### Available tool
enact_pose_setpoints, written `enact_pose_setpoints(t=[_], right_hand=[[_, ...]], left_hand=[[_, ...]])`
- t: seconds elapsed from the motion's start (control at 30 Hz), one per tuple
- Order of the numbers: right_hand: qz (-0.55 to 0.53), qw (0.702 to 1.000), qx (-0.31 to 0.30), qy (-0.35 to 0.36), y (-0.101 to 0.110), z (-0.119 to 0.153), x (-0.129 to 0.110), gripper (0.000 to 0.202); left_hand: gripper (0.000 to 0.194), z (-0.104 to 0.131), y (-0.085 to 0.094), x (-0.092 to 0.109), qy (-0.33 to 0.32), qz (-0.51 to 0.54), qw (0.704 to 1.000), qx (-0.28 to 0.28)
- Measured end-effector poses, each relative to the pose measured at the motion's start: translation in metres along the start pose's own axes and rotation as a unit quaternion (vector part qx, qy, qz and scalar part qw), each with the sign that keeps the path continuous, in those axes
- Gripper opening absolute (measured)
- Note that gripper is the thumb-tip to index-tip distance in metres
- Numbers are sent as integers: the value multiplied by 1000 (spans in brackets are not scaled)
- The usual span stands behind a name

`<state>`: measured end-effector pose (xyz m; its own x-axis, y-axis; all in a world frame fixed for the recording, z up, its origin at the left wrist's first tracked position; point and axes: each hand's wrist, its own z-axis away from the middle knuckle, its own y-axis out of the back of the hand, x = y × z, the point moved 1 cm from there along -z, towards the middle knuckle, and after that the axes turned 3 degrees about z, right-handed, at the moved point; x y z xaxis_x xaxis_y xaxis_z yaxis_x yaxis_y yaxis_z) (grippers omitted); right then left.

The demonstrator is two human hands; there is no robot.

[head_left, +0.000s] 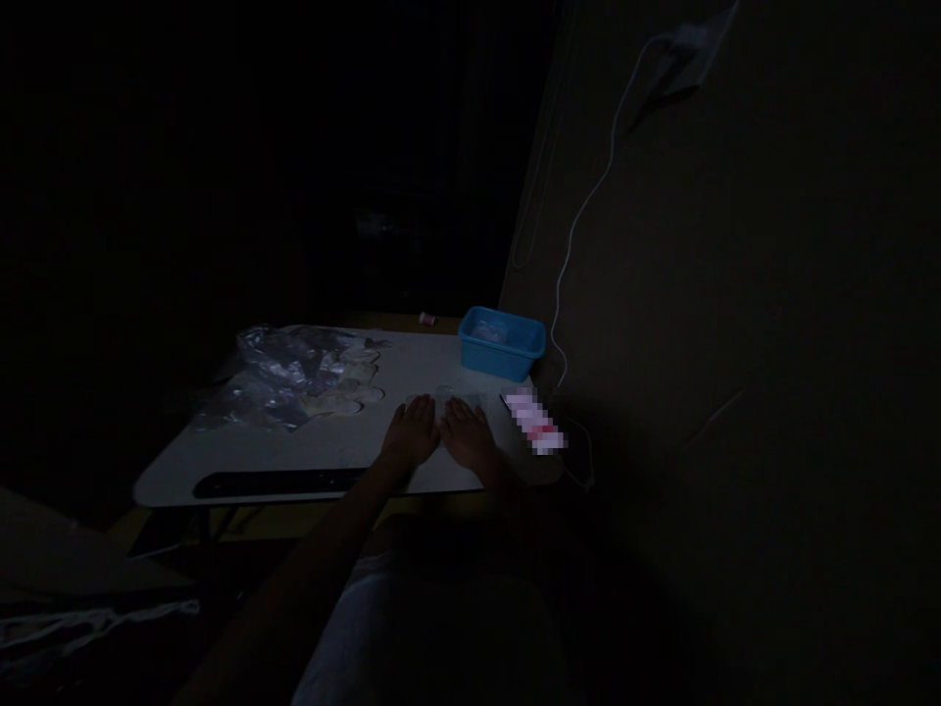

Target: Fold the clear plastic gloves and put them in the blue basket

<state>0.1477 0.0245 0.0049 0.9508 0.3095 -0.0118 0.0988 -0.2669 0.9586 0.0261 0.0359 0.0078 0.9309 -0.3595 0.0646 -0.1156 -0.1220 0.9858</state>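
Observation:
Both hands rest side by side, palms down, near the front edge of a white table [294, 450]. My left hand [412, 431] lies flat with its fingers stretched forward. Beside it, my right hand [468, 431] is also flat, its fingers pointing away from me. A thin clear plastic piece [445, 392] shows just past the fingertips and partly under the hands; its full shape is hidden. To the right of my right hand lies a phone [535, 420] with a lit, pixelated screen.
Crumpled clear plastic [275, 378] and pale flat pieces [353, 382] cover the table's left part. A blue basket [500, 360] stands at the back right, with a small pink-and-white item [427, 319] behind the table. A white cable [571, 235] runs down the right wall.

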Motion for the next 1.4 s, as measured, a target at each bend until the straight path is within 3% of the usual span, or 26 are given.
enact_pose_setpoints(t=[0.17,0.33,0.6,0.7,0.87,1.0,1.4], right_hand=[[12,1000,-5,-15,0,5,22,50],[5,998,-2,-55,1,8,29,52],[-8,997,-10,-83,2,7,27,53],[-7,996,-11,-85,2,7,26,54],[-7,997,0,-83,3,8,25,53],[-6,997,-2,-83,4,9,25,50],[-1,996,4,-88,0,8,26,51]], left_hand=[[55,0,-3,-1,-5,-1,1000,21],[53,0,-6,0,-6,10,999,45],[42,0,-1,-12,3,91,981,171],[40,-1,3,-8,1,94,985,147],[35,-13,4,21,-83,58,993,66],[36,-21,-2,35,-95,61,993,31],[51,-4,-4,-14,-41,14,999,7]])
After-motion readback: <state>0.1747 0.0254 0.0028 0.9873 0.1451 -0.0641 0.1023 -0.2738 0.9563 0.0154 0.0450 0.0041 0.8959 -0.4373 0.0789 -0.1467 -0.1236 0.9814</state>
